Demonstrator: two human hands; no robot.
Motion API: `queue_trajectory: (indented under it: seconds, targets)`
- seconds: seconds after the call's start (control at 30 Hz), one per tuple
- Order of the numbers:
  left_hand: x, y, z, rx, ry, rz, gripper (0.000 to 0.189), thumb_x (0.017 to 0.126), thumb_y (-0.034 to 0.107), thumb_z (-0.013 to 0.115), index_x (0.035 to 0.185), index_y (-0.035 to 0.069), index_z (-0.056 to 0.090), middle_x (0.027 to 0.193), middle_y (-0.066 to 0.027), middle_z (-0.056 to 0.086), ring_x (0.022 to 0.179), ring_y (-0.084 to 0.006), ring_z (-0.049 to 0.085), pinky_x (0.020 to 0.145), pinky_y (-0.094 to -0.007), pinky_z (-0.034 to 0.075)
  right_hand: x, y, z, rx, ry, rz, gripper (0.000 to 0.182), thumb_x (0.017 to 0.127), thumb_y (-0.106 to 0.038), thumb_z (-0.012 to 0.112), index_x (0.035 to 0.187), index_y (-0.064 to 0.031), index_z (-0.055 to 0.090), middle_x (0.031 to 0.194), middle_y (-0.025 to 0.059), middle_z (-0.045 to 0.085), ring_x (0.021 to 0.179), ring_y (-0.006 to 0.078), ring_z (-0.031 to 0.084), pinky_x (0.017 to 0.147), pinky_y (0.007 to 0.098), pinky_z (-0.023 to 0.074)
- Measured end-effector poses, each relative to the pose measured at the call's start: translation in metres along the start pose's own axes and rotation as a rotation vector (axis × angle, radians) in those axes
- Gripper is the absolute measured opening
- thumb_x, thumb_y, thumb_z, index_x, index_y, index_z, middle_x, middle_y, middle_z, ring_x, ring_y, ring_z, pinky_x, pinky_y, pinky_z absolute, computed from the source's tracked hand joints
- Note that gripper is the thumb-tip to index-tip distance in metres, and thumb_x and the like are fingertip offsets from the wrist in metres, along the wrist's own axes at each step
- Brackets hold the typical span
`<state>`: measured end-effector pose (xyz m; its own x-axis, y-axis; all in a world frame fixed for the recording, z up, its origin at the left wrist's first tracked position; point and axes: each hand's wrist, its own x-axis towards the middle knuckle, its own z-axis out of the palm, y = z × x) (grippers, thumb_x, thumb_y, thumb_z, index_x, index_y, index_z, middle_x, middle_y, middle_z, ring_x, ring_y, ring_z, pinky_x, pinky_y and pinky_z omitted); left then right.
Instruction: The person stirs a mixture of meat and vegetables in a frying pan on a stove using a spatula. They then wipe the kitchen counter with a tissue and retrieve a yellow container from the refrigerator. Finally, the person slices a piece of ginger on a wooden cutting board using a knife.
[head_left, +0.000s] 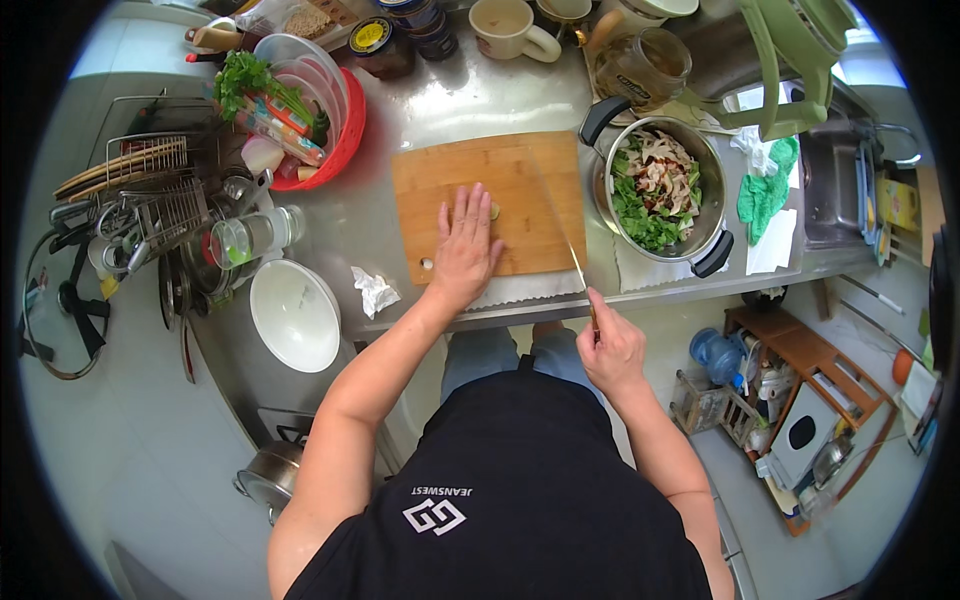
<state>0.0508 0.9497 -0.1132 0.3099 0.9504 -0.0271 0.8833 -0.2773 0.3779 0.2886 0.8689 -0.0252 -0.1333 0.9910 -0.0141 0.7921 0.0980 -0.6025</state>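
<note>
My left hand (465, 244) lies flat, palm down, on a wooden cutting board (420, 180), its fingers extended and the thumb apart. Beside its fingers a small pale yellowish-green piece of food (494, 211) shows; anything under the palm is hidden. In my right hand (615, 345), at the counter's front edge, is the handle of a kitchen knife (576, 259). Its thin-looking blade points away from me across the board's right side. To the right stands a two-handled steel pot (600, 187) with chopped green leaves (645, 214) and sliced meat (660, 165) under dark sauce.
On the left are a red basket (352, 127) with vegetables, a white bowl (295, 315), a glass jar (251, 238) and a utensil rack (165, 217). A crumpled tissue (375, 291) lies nearby. Mugs (510, 34) and jars line the back; a sink (832, 180) is right.
</note>
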Motion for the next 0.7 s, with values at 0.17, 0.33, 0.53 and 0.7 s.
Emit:
queue_trajectory:
  seconds: [0.17,0.33,0.53,0.7]
  targets:
    - [-0.006,0.007,0.002,0.037,-0.108,-0.018,0.094,0.083,0.048,0.062,0.149,-0.003,0.019,0.156,-0.0185,0.018,0.146,-0.0317,0.012,0.116,-0.0509,0.007,0.002,0.000,-0.001,0.002,-0.027,-0.001,0.048,0.073,-0.001,0.061,0.121,-0.0016,0.059,0.067,0.0113,0.056,0.059,0.0301,0.057,0.055,0.0406,0.0465]
    - [-0.005,0.003,-0.001,0.027,-0.126,0.056,0.096,0.081,0.047,0.064,0.149,-0.003,0.018,0.157,-0.0170,0.018,0.147,-0.0307,0.011,0.117,-0.0497,0.007,0.004,-0.003,-0.002,0.007,-0.049,-0.002,0.049,0.073,-0.001,0.061,0.121,-0.0017,0.058,0.068,0.0118,0.057,0.059,0.0309,0.058,0.055,0.0407,0.0468]
    - [0.014,-0.009,-0.016,-0.232,0.074,-0.152,0.058,0.073,0.012,0.074,0.127,0.005,0.051,0.133,-0.0140,0.047,0.123,-0.0340,0.041,0.103,-0.0494,0.032,0.005,-0.001,-0.003,0.049,-0.037,0.001,0.048,0.072,-0.001,0.060,0.120,-0.0020,0.059,0.069,0.0125,0.059,0.060,0.0307,0.059,0.056,0.0407,0.0473]
    - [0.029,-0.008,-0.009,-0.338,0.102,-0.248,0.036,0.070,0.001,0.073,0.103,0.004,0.060,0.103,-0.0131,0.056,0.099,-0.0336,0.052,0.086,-0.0425,0.043,0.008,-0.001,-0.003,0.048,-0.053,-0.001,0.047,0.071,-0.002,0.060,0.118,-0.0025,0.060,0.068,0.0124,0.059,0.059,0.0307,0.059,0.055,0.0410,0.0472]
